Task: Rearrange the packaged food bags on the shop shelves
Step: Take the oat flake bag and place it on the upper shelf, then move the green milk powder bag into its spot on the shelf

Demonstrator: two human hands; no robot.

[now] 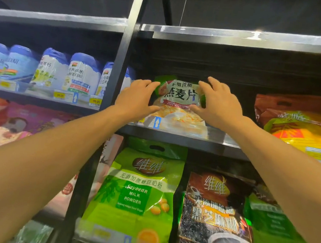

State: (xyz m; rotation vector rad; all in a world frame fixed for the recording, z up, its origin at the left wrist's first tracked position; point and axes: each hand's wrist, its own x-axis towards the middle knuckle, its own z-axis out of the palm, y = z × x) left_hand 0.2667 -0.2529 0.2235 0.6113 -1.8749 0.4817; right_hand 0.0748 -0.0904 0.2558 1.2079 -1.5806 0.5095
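A green and white oatmeal bag (178,101) stands on the upper shelf (220,144), right of the black upright post (123,55). My left hand (137,99) lies against the bag's left edge with fingers spread. My right hand (220,104) is pressed on its right side, fingers curled over the top corner and thumb on the front. Both arms reach up from below. The bag's lower part sits behind the shelf's clear front lip.
An orange and brown bag (301,127) lies at the right of the same shelf. Blue-lidded tins (82,74) line the left bay. Below stand a green soybean milk powder bag (135,195), a black sesame bag (216,218) and pink bags (12,124).
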